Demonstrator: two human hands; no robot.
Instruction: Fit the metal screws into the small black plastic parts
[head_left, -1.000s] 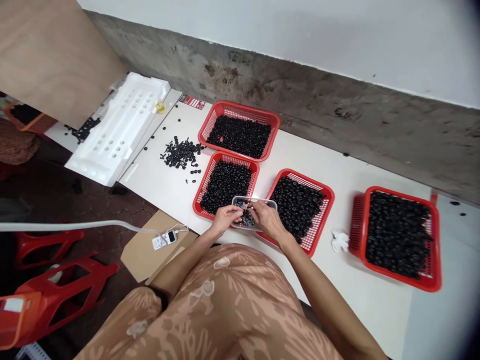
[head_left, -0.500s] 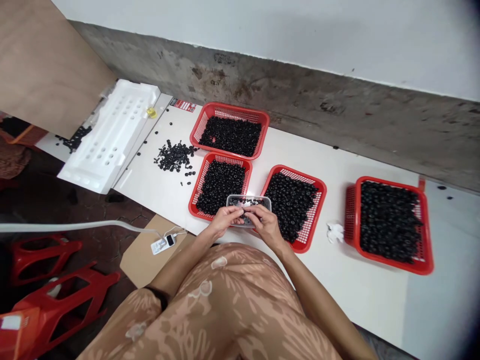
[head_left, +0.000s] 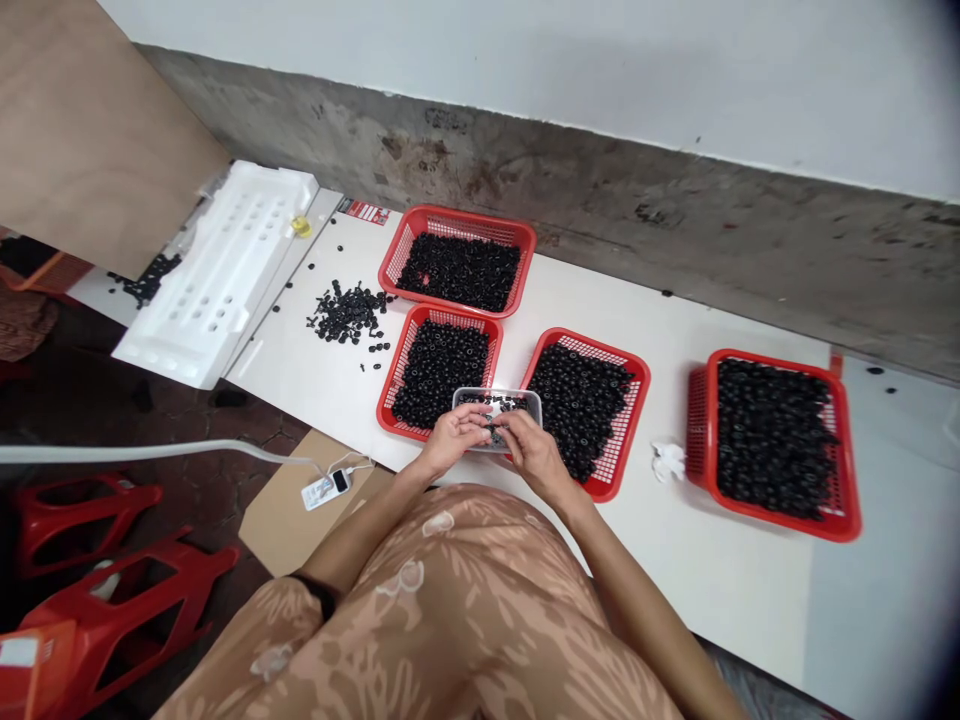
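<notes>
Between the left red basket (head_left: 391,395) and the right red basket (head_left: 631,425), a clear plastic tray (head_left: 521,402) appears to rest across their rims, holding small black pieces (head_left: 491,404). On my feed, the left hand (head_left: 454,440) curls at the tray's near edge, while the right hand (head_left: 536,452) bunches its fingers inward; whether they pinch a piece, I cannot tell. I judge this as sorting through the tray by hand; the next move calls for a clean pinch. Behind the tray, past a loose heap of black pieces (head_left: 346,312), a red label (head_left: 364,211) shows no readable writing.

Tan leaf-print garment (head_left: 420,610); black edging (head_left: 319,597) at its left sleeve
</notes>
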